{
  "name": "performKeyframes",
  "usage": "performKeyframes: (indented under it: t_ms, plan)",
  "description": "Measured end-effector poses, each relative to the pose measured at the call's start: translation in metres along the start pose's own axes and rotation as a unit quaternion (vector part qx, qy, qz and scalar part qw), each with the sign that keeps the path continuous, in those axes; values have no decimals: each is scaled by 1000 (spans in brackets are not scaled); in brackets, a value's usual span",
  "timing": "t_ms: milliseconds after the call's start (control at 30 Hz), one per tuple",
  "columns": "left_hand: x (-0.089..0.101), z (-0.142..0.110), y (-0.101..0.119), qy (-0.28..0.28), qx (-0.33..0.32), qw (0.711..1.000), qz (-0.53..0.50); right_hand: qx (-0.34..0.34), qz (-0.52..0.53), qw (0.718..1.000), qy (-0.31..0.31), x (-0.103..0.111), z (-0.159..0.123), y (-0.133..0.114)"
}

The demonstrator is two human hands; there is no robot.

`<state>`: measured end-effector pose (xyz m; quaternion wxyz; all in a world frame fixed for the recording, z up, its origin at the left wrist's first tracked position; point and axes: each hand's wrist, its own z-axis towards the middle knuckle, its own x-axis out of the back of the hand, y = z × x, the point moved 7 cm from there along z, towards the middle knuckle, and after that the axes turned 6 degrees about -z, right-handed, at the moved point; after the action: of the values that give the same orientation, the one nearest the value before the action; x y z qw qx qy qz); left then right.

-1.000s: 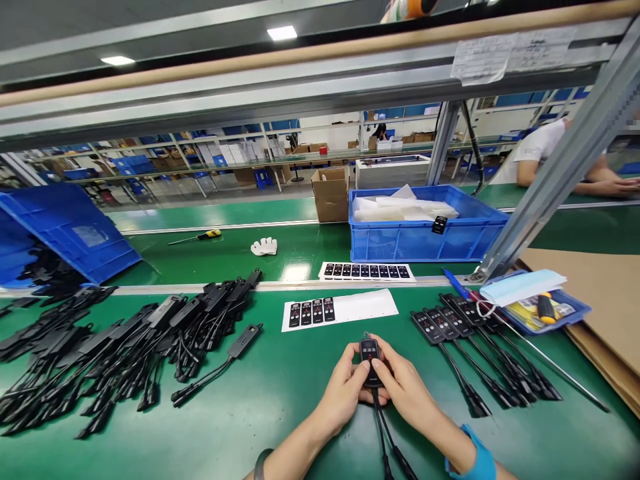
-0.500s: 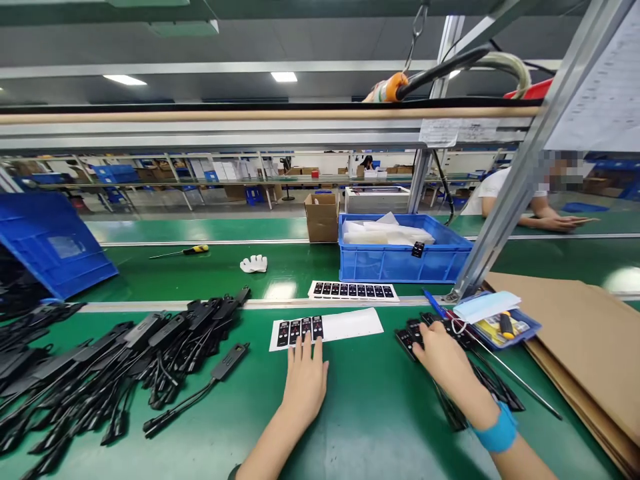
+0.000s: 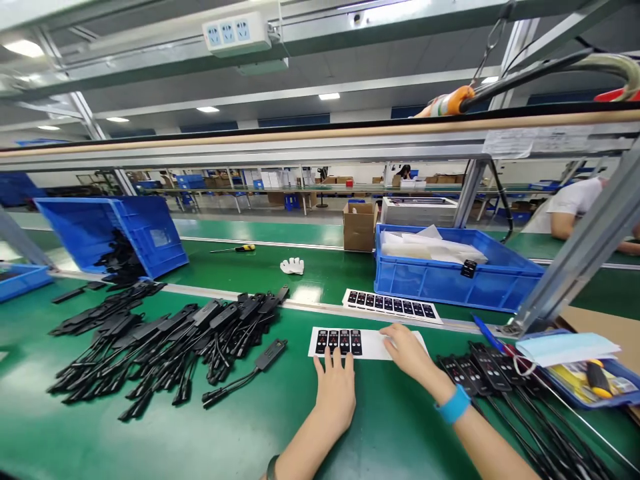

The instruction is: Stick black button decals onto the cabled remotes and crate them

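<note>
A white sticker sheet (image 3: 376,345) lies on the green bench, with several black labels (image 3: 345,342) at its left end and bare backing to the right. My left hand (image 3: 336,390) is spread flat, its fingertips on the lower edge of the sheet by the labels. Over the bare right part of the sheet is my right hand (image 3: 409,353), thumb and fingers apart, with nothing visible in it. Right of it lie several black cabled controllers (image 3: 487,370) with labelled faces. On the left, one unlabelled controller (image 3: 271,355) lies apart from a pile of similar ones (image 3: 200,333).
Behind the sheet are a second label sheet (image 3: 390,305) and a blue bin (image 3: 450,283) holding white sheets. A white glove (image 3: 292,266) and a screwdriver (image 3: 234,249) lie further back. A tipped blue crate (image 3: 155,237) stands left; a small tray (image 3: 595,387) is right.
Both hands have let go of the labelled controller, which went to the group on the right. My left hand went to the sheet; my right hand then moved left from the controllers to the sheet.
</note>
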<state>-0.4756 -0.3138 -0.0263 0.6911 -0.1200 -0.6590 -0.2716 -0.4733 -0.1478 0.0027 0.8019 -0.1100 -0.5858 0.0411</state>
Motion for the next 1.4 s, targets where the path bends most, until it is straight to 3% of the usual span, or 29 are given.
performKeyframes:
  t_ms: [100,200,367,433,533,633,700,833,933,1000,1067,1133,1233,1300,1400]
  plan:
    - [-2,1,-2,-8,-2,1000,-8,13,56,998,21,-21,23,-29]
    - [0,2,-4,16,3,1000,-20,11,105,993,51,-29,29,-40]
    - [14,9,-11,53,3,999,-14,13,193,975,106,-1,7,-38]
    - [28,14,-26,70,29,997,-4,-5,229,964,133,20,-11,-31]
    - [58,14,-69,130,133,982,25,-60,308,935,164,44,-44,-14]
    - [79,8,-110,161,230,959,38,-106,367,908,172,48,-74,5]
    - [82,5,-121,159,250,955,32,-126,390,895,175,43,-89,17]
    - [80,7,-102,151,205,967,-19,-149,436,871,169,28,-102,28]
    - [70,10,-65,125,126,980,-93,-151,479,851,151,23,-104,23]
    - [54,8,-38,78,72,969,-225,-148,506,839,136,22,-104,17]
    - [30,2,-12,-7,45,905,-423,-150,525,828,127,23,-105,12]
    - [6,-8,13,-99,49,793,-600,-154,533,823,123,23,-105,10]
    - [-14,-27,41,-189,65,653,-731,-167,532,822,115,22,-106,10]
    - [-18,-37,54,-230,63,598,-765,-173,520,830,108,20,-107,9]
    - [-20,-46,65,-268,51,570,-775,-173,488,850,100,19,-108,7]
